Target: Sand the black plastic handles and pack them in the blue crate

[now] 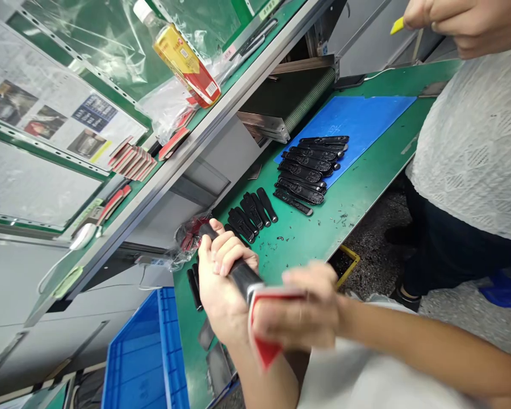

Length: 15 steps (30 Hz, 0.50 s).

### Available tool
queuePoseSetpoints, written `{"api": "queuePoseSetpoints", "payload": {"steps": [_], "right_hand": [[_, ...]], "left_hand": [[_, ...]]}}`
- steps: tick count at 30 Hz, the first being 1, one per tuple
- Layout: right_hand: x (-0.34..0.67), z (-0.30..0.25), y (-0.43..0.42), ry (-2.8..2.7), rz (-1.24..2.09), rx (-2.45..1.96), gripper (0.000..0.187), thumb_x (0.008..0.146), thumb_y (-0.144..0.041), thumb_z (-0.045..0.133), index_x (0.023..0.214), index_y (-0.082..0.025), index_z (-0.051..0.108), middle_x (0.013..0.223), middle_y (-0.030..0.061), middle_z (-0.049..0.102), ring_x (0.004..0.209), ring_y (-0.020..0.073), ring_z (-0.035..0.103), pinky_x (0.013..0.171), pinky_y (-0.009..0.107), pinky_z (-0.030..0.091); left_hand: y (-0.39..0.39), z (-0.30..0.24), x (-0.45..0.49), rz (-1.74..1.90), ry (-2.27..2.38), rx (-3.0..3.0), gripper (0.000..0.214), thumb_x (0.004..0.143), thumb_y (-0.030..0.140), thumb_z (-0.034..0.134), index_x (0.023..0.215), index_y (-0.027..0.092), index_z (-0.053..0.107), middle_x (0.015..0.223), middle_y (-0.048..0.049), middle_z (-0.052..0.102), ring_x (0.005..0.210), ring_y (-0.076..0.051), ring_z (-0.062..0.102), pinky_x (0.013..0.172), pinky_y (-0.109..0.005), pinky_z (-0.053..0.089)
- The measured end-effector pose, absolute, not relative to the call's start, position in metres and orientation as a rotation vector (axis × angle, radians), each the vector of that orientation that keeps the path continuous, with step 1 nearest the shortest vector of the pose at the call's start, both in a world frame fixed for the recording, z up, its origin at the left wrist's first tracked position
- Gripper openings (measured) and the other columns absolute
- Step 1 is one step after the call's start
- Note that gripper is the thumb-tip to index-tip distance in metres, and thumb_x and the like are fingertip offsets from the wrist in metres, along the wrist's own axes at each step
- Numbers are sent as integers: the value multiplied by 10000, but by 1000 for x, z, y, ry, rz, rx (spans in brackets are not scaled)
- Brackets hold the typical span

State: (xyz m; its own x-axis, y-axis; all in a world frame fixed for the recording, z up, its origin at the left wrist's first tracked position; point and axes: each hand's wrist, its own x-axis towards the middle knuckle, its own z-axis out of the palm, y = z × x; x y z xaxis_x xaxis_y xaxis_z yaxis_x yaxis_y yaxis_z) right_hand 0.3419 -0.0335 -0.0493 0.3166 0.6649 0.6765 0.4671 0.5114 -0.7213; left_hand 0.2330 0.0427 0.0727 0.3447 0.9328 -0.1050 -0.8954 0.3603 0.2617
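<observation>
My left hand is wrapped around a long black plastic part, shaped like a handle, and holds it up above the green table. At the near end of that part, my right hand is closed on a red pad with a pale backing, which looks like folded sandpaper. The pad touches or nearly touches the part's pale tip; motion blur hides the exact contact. Beyond my left hand lie several similar black parts in a row on the table.
More black parts lie on a blue sheet, with black scraps on the green table. A bottle and stacked red pads stand on the shelf. A blue crate is at left. A co-worker's hand holds something yellow.
</observation>
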Motion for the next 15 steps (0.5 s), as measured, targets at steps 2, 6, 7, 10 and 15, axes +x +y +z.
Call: {"api": "queuePoseSetpoints", "payload": {"steps": [2,6,7,10,15], "right_hand": [[354,-54,-11,-1199,74,-1230,385,1008,-364,484,1381,-326,571,1229,42,714,995,239,620,860,407,483],[368,-48,-5,-1196,65,-1175,444,977,-234,552,1410,-332,534,1455,51,570,1171,283,558,982,499,438],[367,-44,-11,-1212,164,-1085,472,974,-264,563,1435,-342,500,1513,46,506,1208,280,552,1004,493,446],[363,-26,-33,-1045,785,-799,535,986,-509,479,1472,-288,451,1533,97,459,1111,235,620,954,406,523],[364,8,-51,-663,1552,-418,536,835,-565,702,1221,-195,659,885,37,684,632,102,607,545,202,488]], "left_hand": [[46,72,226,1200,224,161,388,1059,342,204,1026,131,528,516,106,312,366,-67,378,378,-132,377],[48,75,217,1224,211,101,374,1055,354,225,1073,120,516,530,109,308,365,-69,370,369,-137,375],[47,76,217,1230,203,108,379,1057,352,215,1059,125,518,533,107,314,367,-68,372,371,-136,377],[46,76,220,1241,192,125,399,1062,355,197,1026,133,526,534,105,317,367,-65,371,377,-132,383],[47,71,220,1251,204,106,408,1063,369,214,1039,122,537,533,104,312,370,-67,366,376,-134,379]]}}
